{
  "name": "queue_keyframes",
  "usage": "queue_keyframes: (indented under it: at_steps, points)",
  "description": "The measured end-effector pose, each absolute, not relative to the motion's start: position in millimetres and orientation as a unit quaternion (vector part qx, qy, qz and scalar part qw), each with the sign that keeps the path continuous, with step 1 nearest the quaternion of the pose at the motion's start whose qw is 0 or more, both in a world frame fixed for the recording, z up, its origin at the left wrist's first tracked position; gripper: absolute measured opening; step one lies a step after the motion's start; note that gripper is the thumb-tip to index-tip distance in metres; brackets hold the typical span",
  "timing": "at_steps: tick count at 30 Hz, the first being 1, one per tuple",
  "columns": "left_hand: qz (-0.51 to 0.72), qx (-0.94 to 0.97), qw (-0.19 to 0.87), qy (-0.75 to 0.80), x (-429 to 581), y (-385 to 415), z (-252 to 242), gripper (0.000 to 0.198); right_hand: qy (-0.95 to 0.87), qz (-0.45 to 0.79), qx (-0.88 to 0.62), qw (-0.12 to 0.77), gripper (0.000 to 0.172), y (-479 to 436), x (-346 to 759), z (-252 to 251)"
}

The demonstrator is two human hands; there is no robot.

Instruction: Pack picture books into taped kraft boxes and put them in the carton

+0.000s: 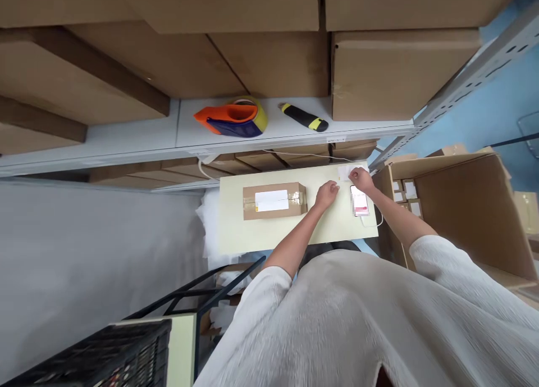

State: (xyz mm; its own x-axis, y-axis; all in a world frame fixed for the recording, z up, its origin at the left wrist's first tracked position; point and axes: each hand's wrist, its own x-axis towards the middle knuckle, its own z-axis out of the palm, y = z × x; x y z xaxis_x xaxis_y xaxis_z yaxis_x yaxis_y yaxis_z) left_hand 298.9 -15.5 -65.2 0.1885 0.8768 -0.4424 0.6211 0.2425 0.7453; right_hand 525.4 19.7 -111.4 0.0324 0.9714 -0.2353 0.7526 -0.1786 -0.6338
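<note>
Over the pale tabletop (261, 238), my left hand (327, 195) is closed with its fingertips pressed together. Whatever those fingertips hold, if anything, is too small to make out. My right hand (361, 178) pinches the edge of a white paper label (344, 173) near the table's back right corner. Just below the right hand lies a phone (359, 201) with a lit screen and a white cable. To the left of my left hand sits a taped cardboard box (273, 214) with a white label on top.
A shelf (147, 135) above the table's far edge holds an orange tape dispenser (229, 117), a black and yellow utility knife (304, 117) and large cartons (379, 75). At right stands an open carton (467, 201) with small boxes inside. A black crate (126, 353) is at lower left.
</note>
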Motion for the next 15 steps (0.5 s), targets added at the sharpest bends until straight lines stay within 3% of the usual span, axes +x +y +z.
queue_keyframes:
  at_steps: [9,15]
  points:
    - [0.089,0.666,0.414,0.614,357,11,-56,0.012,-0.621,0.338,-0.658,0.26,0.012,-6,545,-86]
    - [0.067,0.709,0.393,0.582,355,16,-49,0.016,-0.671,0.276,-0.661,0.189,0.015,-7,556,-81]
